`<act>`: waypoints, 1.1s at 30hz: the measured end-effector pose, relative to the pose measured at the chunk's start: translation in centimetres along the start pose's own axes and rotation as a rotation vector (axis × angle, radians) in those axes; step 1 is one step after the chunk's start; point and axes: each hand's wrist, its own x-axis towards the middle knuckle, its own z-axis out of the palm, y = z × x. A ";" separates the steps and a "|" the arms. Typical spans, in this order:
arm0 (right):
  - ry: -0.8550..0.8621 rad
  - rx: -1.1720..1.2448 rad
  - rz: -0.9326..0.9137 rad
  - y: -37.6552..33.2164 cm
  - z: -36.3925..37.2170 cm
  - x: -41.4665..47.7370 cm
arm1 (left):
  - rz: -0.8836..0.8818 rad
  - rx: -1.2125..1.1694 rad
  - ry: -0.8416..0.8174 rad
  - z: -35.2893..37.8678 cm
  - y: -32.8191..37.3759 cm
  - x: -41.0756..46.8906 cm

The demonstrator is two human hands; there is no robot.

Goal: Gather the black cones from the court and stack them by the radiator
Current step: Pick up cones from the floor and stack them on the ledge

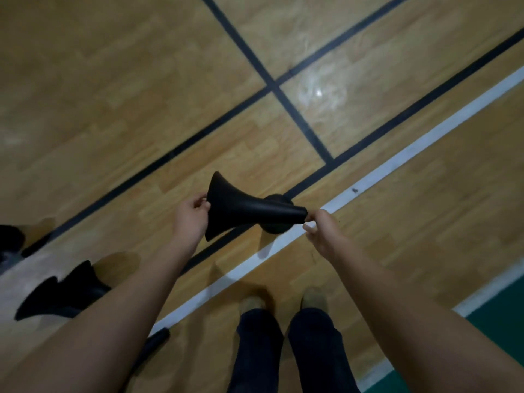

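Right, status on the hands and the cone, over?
Left hand grips black cone base, right hand pinches tip. Cone sideways above floor. More cones lying lower left.

floor: wood court [113,95] | lines: black [272,86], white [397,163] | glare [320,93]
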 end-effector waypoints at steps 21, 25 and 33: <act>-0.255 -0.210 -0.549 -15.8 7.0 -35.6 | 0.167 -0.346 0.192 -29.8 18.3 -19.5; -0.348 -0.250 -0.602 -16.8 9.9 -39.8 | 0.180 -0.425 0.256 -34.2 17.3 -22.5; -0.577 -0.465 -0.621 -14.4 15.8 -47.7 | 0.092 -0.601 0.483 -40.0 10.2 -31.2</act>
